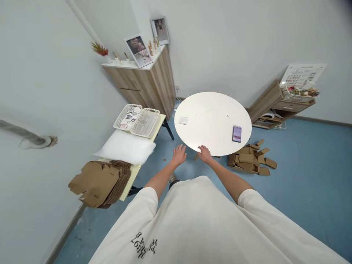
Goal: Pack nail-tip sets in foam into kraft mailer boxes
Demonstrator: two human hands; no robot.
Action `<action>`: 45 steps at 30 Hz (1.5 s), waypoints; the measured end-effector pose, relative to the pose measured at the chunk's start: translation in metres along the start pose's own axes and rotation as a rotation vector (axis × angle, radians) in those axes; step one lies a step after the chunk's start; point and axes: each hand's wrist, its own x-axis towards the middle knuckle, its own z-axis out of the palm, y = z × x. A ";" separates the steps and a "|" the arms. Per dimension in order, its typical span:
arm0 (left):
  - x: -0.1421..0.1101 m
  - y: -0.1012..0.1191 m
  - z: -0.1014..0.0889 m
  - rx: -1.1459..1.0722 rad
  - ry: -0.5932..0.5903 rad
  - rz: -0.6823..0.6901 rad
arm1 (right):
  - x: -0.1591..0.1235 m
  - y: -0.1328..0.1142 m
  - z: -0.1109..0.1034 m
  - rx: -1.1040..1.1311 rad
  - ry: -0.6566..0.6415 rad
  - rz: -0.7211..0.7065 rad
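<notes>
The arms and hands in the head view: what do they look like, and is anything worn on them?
The left hand and right hand are human, with no gloves, cables or wristbands visible. The arms are bare below loose, short off-white sleeves, part of a plain T-shirt with black lettering on its front.

Round table (209, 128) hiding its underside, device screen (237, 134) blurred, pipe (22, 133) cropped
</notes>
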 end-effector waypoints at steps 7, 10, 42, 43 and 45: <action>-0.063 -0.051 -0.010 -0.019 0.098 -0.125 | -0.003 -0.067 0.024 -0.070 -0.053 -0.158; -0.102 -0.090 -0.015 -0.039 0.145 -0.182 | -0.006 -0.113 0.049 -0.085 -0.082 -0.240; -0.350 -0.366 0.000 -0.244 0.179 -0.614 | -0.068 -0.438 0.236 -0.277 -0.264 -0.907; -0.351 -0.365 -0.001 -0.249 0.179 -0.596 | -0.068 -0.439 0.237 -0.283 -0.269 -0.911; -0.352 -0.364 -0.002 -0.233 0.171 -0.571 | -0.069 -0.441 0.240 -0.295 -0.271 -0.919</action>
